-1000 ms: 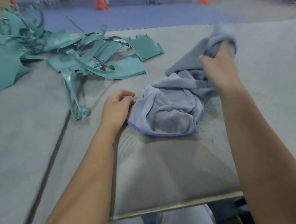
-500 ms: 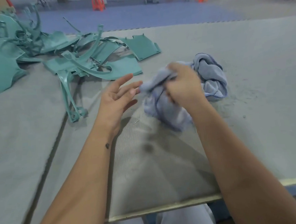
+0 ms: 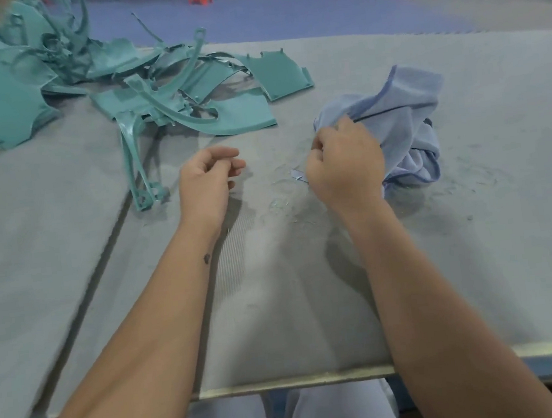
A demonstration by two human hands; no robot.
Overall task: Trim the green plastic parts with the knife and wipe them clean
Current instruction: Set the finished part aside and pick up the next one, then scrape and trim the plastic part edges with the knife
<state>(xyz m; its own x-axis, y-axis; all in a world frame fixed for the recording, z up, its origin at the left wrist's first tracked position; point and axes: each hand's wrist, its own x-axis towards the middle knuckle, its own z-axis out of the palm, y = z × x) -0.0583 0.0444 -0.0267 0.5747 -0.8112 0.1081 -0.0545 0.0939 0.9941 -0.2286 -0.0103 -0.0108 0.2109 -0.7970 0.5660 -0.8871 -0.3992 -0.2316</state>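
Grey padded surface [image 3: 477, 255] carries the green plastic parts [image 3: 189, 109] at far left, untouched; the left hand [image 3: 205, 178] hangs loosely curled and empty, the right hand [image 3: 343, 164] grips the blue cloth [image 3: 404, 117], and scattered shavings [image 3: 284, 201] may cling to that cloth and smear wiped parts.

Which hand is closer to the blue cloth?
Right. The right hand grips the blue cloth at its near edge; the left hand hangs loosely curled, apart from it.

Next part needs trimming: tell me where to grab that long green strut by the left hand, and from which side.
Grip the long green strut mid-shaft, coming from the left hand's side. There it lies bare on the table, its far end is tangled under the green panels, and its near end is lumpy.
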